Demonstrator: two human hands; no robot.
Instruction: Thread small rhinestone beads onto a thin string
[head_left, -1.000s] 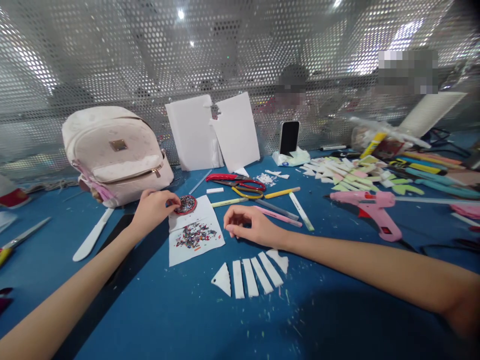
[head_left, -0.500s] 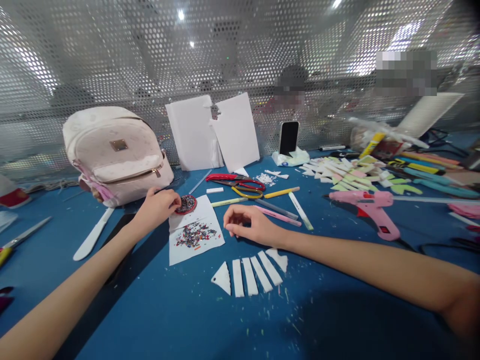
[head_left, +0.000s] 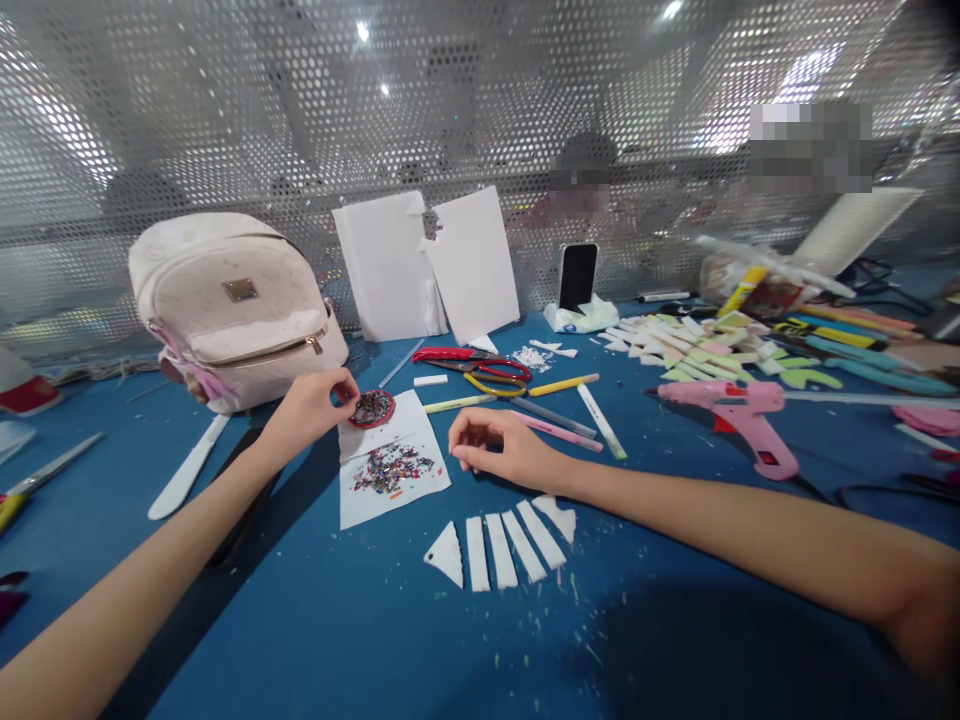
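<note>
At the left rim of a small red round dish [head_left: 373, 408] filled with dark glittery bits, my left hand [head_left: 321, 402] has thumb and fingertips pinched together; anything between them is too small to make out. The dish sits on the upper part of a creased white paper sheet [head_left: 352, 512]. Loose multicoloured bits [head_left: 394, 470] are scattered on the sheet's lower half. My right hand [head_left: 495, 445] rests on the table just right of the sheet, fingers curled in, their contents hidden. White foam-like pieces [head_left: 496, 550] lie below it in a fish-like row.
A cream backpack [head_left: 240, 300] stands behind my left hand. Red-handled scissors [head_left: 480, 365] and several coloured sticks [head_left: 555, 430] lie beyond my right hand. A pink glue gun [head_left: 739, 405] and a pile of cut pieces [head_left: 697, 345] are at right. A white knife [head_left: 187, 470] lies left.
My left hand has shifted slightly up and left, its fingertips now at the dish's rim rather than over it. My right hand has stayed in place.
</note>
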